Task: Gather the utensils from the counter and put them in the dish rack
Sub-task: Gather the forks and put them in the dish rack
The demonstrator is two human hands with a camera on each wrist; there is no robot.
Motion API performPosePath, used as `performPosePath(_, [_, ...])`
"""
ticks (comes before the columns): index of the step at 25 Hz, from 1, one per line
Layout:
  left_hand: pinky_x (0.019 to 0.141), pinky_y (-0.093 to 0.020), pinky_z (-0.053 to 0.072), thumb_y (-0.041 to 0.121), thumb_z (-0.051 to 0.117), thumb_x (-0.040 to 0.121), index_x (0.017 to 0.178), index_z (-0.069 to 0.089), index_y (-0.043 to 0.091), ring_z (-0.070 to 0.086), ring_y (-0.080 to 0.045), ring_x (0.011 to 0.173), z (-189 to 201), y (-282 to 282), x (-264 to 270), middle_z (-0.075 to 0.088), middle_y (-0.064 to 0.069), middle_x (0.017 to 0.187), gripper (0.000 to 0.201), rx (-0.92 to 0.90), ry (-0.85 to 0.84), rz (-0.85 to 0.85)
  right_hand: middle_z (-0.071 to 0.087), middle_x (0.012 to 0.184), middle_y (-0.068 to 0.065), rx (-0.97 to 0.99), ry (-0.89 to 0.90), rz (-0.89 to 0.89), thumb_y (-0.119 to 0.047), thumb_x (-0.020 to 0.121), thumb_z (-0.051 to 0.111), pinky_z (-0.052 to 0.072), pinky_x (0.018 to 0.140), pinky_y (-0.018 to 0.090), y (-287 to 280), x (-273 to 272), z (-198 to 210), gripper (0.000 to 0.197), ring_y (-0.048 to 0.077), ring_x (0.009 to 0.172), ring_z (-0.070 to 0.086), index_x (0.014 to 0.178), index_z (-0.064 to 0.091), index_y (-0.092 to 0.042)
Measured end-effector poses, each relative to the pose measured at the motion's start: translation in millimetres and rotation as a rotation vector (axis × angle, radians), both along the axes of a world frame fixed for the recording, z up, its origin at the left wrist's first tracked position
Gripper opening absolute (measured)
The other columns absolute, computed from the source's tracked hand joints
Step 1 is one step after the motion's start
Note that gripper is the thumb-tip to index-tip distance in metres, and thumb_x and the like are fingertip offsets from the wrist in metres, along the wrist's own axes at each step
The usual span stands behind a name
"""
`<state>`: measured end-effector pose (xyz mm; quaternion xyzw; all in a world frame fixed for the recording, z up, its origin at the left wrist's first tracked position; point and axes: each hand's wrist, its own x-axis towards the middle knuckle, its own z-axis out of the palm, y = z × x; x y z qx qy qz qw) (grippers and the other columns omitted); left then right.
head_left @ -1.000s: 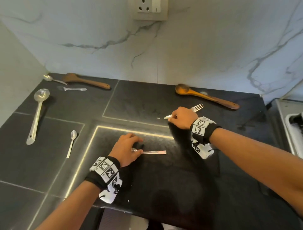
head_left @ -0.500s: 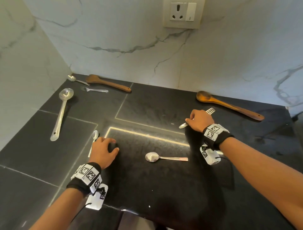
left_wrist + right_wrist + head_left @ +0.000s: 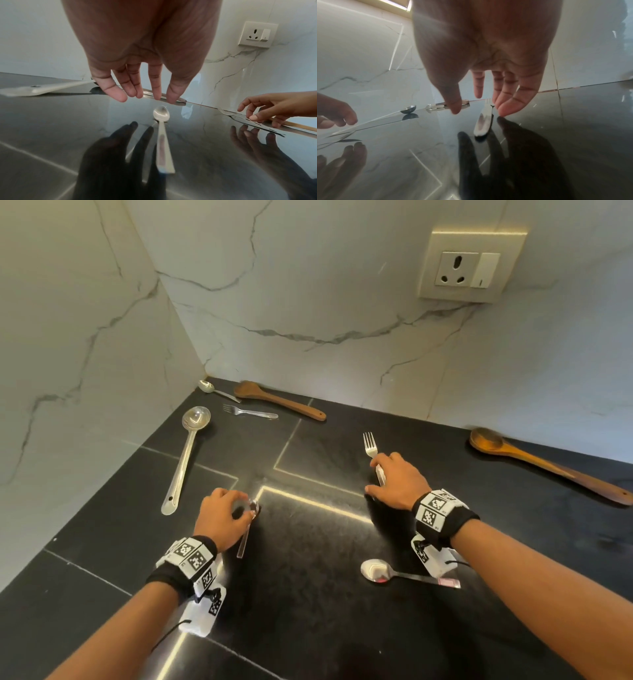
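A small steel teaspoon (image 3: 244, 542) lies on the black counter (image 3: 102, 542). My left hand (image 3: 245, 510) hovers over its bowl. In the left wrist view the left hand (image 3: 142, 97) has straight fingers just above the teaspoon (image 3: 161, 115), holding nothing. A steel fork (image 3: 370, 445) lies with its tines toward the back wall. My right hand (image 3: 373, 477) covers its handle; in the right wrist view the right hand (image 3: 476, 106) is spread over the fork (image 3: 483, 121), not gripping it. A second spoon (image 3: 376, 571) lies beside my right wrist. No dish rack is in view.
Toward the back left corner lie a long steel ladle (image 3: 186, 453), a small fork (image 3: 250, 412), a wooden spatula (image 3: 277, 402) and a little spoon (image 3: 209, 386). A wooden spoon (image 3: 548, 467) lies at the right by the marble wall. A wall socket (image 3: 469, 268) is above.
My left hand left the middle spoon and moved left to the small teaspoon. My right hand, earlier curled round the fork's handle, now has spread fingers over the fork lying on the counter.
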<state>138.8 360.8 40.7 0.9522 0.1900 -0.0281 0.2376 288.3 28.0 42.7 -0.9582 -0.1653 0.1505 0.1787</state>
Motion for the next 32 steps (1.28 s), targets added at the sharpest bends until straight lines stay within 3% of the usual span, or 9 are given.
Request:
performPosePath(2, [0.099,-0.042,0.044,0.03,0.071,0.082,0.114,0.065,0.02,0.052,-0.031,0.114,3.9,18.5,28.7,0.056,-0.009,0.119,0.034,0.011,0.03,-0.011,0.048,0.127,0.009,-0.029,-0.008,-0.086,-0.038,0.086,0.068,0.052,0.093,0.044,11.8,19.6,0.6,0.06,0.032,0.11,0.057,0.138,0.041,-0.024])
performPosePath(5, [0.097,-0.04,0.047,0.029,0.069,0.082,0.119,0.061,0.018,0.059,-0.028,0.108,9.8,37.8,84.3,0.058,-0.009,0.119,0.039,-0.006,0.064,-0.059,0.048,0.133,0.018,-0.032,0.057,-0.142,-0.021,0.092,0.06,0.047,0.095,0.043,29.3,43.3,-4.4,0.064,0.04,0.116,0.056,0.149,0.031,-0.018])
performPosePath(8, [0.097,-0.042,0.048,0.03,0.067,0.085,0.135,0.048,0.018,0.06,-0.026,0.109,18.1,50.7,146.2,0.06,-0.007,0.121,0.055,-0.002,0.109,-0.1,0.051,0.127,0.017,-0.102,0.097,-0.037,-0.016,0.093,0.057,0.048,0.09,0.042,41.5,55.0,-4.3,0.055,0.039,0.113,0.058,0.145,0.037,-0.013])
performPosePath(11, [0.101,-0.046,0.046,0.035,0.062,0.088,0.146,0.033,0.02,0.058,-0.034,0.117,19.3,60.4,205.5,0.06,-0.015,0.128,0.067,0.061,0.177,-0.104,0.057,0.118,0.015,-0.083,0.126,-0.021,-0.014,0.093,0.058,0.045,0.082,0.036,43.4,62.3,-2.2,0.038,0.033,0.106,0.06,0.13,0.052,-0.012])
performPosePath(15, [0.104,-0.05,0.042,0.042,0.055,0.092,0.149,0.027,0.02,0.05,-0.041,0.126,3.6,67.2,248.7,0.049,-0.023,0.141,0.068,0.147,0.291,-0.088,0.058,0.118,0.013,0.009,0.164,-0.05,-0.013,0.093,0.06,0.046,0.088,0.037,39.4,64.5,0.3,0.048,0.031,0.106,0.059,0.14,0.048,-0.015])
performPosePath(19, [0.104,-0.052,0.042,0.044,0.05,0.094,0.142,0.04,0.016,0.051,-0.043,0.122,-10.5,72.2,255.8,0.045,-0.025,0.14,0.056,0.18,0.278,-0.113,0.061,0.116,0.013,0.036,0.193,-0.051,-0.011,0.093,0.059,0.05,0.092,0.04,40.1,67.7,0.5,0.053,0.03,0.104,0.06,0.144,0.045,-0.014])
performPosePath(24, [0.092,-0.043,0.048,0.032,0.051,0.095,0.107,0.07,0.014,0.063,-0.032,0.098,-2.2,59.9,228.2,0.068,-0.015,0.105,0.029,0.181,0.174,-0.186,0.061,0.12,0.012,-0.012,0.174,-0.037,-0.013,0.094,0.057,0.05,0.091,0.038,44.2,68.2,-4.5,0.059,0.029,0.105,0.061,0.149,0.038,-0.019])
performPosePath(29, [0.09,-0.041,0.05,0.032,0.057,0.092,0.107,0.072,0.022,0.061,-0.026,0.101,3.1,34.2,165.0,0.06,-0.005,0.106,0.024,0.209,0.165,-0.383,0.055,0.124,0.014,-0.052,0.15,-0.049,-0.017,0.095,0.059,0.052,0.09,0.038,46.2,61.9,-5.1,0.053,0.031,0.104,0.061,0.145,0.042,-0.02])
performPosePath(32, [0.081,-0.034,0.051,0.034,0.061,0.089,0.097,0.073,0.027,0.065,-0.017,0.091,10.7,31.1,142.9,0.068,0.003,0.095,0.016,0.081,0.12,-0.32,0.051,0.127,0.015,-0.088,0.133,-0.061,-0.019,0.096,0.056,0.051,0.09,0.038,49.0,56.1,-7.3,0.057,0.033,0.106,0.061,0.149,0.036,-0.021])
